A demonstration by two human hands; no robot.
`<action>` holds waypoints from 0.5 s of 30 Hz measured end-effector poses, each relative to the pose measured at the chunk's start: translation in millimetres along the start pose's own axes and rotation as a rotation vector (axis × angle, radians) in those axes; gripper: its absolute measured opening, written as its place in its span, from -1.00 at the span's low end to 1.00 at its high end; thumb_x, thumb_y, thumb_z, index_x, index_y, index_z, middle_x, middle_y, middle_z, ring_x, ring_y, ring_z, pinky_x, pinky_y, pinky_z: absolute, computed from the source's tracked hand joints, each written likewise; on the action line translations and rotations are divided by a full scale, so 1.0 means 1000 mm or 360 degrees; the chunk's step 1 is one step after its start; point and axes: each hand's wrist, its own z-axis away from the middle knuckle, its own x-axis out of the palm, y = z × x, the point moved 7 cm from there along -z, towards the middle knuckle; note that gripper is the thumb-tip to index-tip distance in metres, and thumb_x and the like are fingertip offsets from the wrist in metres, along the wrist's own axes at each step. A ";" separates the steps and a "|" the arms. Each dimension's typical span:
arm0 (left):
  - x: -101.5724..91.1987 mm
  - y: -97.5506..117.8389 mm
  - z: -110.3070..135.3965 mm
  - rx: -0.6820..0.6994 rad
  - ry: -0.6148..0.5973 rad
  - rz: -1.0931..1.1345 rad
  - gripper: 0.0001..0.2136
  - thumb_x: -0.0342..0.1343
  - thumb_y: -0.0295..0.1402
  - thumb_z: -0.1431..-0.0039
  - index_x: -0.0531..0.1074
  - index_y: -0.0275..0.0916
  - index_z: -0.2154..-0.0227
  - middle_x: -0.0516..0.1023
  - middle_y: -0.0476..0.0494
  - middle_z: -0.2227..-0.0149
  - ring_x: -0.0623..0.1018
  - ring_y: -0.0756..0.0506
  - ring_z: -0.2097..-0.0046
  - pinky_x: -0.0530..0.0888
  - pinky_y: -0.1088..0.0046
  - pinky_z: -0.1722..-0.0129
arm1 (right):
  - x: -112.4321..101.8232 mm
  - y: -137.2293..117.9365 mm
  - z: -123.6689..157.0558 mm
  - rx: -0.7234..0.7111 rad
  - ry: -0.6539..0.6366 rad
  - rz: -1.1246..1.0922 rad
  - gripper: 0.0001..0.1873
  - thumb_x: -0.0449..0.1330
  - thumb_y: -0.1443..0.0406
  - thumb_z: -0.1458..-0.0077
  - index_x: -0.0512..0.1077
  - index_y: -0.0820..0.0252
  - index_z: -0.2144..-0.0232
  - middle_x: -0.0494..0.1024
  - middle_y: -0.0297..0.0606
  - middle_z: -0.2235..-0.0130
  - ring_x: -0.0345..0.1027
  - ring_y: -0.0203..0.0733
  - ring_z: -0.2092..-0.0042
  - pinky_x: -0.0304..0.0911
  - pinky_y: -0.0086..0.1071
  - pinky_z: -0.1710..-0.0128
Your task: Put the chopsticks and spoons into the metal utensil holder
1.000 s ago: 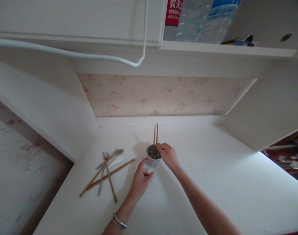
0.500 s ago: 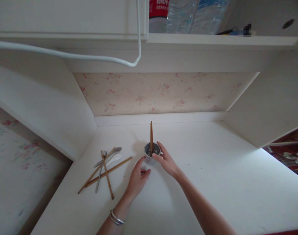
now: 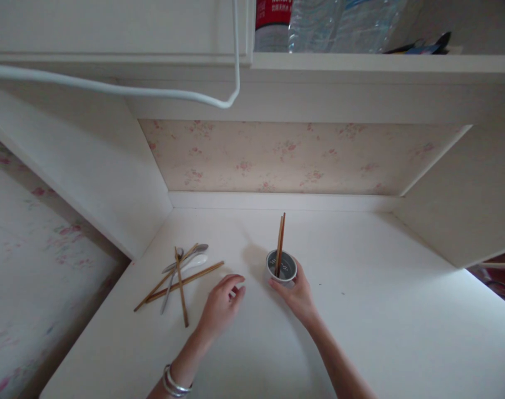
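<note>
My right hand (image 3: pixel 294 290) is wrapped round the right side of a small grey utensil holder (image 3: pixel 288 275) with holes in its bottom. A pair of brown chopsticks (image 3: pixel 280 238) stands in the holder, leaning slightly right. My left hand (image 3: pixel 224 299) hovers over the desk with fingers curved and apart, holding nothing. To its left, several loose chopsticks (image 3: pixel 183 296) lie crossed in a pile with a white spoon (image 3: pixel 196 261) and metal spoons (image 3: pixel 201 248). Part of the metal spoons is covered by the chopsticks.
The white desk (image 3: pixel 360 332) runs back to a floral wall panel (image 3: pixel 261 158). Overhead, a shelf (image 3: pixel 360 62) holds plastic bottles (image 3: pixel 319 25), and a white bent tube (image 3: pixel 153 93) crosses in front. White side panels (image 3: pixel 452 188) stand left and right.
The holder with its chopsticks has moved right in my right hand. My left hand has come away from it toward the pile. The view has shifted slightly.
</note>
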 end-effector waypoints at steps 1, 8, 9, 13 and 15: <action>-0.024 -0.008 -0.002 -0.0010 0.0154 -0.0137 -0.75 0.00 -0.21 -0.24 0.50 -0.15 0.14 0.55 -0.17 0.08 0.55 -0.09 0.25 0.50 0.38 0.21 | -0.004 0.004 0.003 0.0011 0.0017 -0.0008 -0.20 0.42 0.18 0.16 0.23 0.13 -0.13 0.46 -0.05 -0.09 0.36 0.06 -0.10 0.23 -0.02 -0.12; -0.137 -0.088 -0.015 -0.0253 0.0380 -0.1226 -0.52 -0.05 -0.04 -0.22 0.42 -0.19 -0.08 0.35 -0.29 -0.20 0.30 -0.35 -0.22 0.22 -0.04 -0.20 | -0.008 0.019 0.009 -0.0032 0.0105 -0.0086 -0.18 0.44 0.14 0.18 0.26 0.11 -0.13 0.48 -0.06 -0.07 0.35 0.14 -0.09 0.23 0.07 -0.10; -0.137 -0.101 -0.014 -0.0368 0.0277 -0.1286 -0.51 -0.08 -0.01 -0.23 0.39 -0.10 -0.12 0.28 -0.23 -0.26 0.24 -0.40 -0.26 0.18 -0.14 -0.18 | -0.007 0.019 0.009 -0.0045 0.0118 -0.0097 -0.19 0.43 0.13 0.18 0.27 0.10 -0.12 0.48 -0.06 -0.07 0.35 0.14 -0.10 0.23 0.07 -0.10; -0.118 -0.116 -0.007 -0.0505 0.0086 -0.1379 -0.51 -0.18 0.03 -0.27 0.27 0.07 -0.20 0.14 -0.10 -0.34 0.15 -0.42 -0.31 0.13 -0.21 -0.17 | -0.006 0.018 0.011 -0.0071 0.0135 -0.0135 -0.20 0.43 0.10 0.19 0.30 0.10 -0.11 0.48 -0.05 -0.07 0.33 0.16 -0.11 0.26 0.08 -0.07; -0.101 -0.105 -0.006 -0.0417 0.0111 -0.1417 -0.52 -0.19 -0.02 -0.30 0.27 0.02 -0.21 0.16 -0.13 -0.33 0.19 -0.36 -0.30 0.17 -0.08 -0.20 | -0.006 0.018 0.012 -0.0073 0.0122 -0.0142 -0.21 0.43 0.09 0.18 0.30 0.09 -0.11 0.48 -0.06 -0.08 0.33 0.16 -0.12 0.26 0.08 -0.08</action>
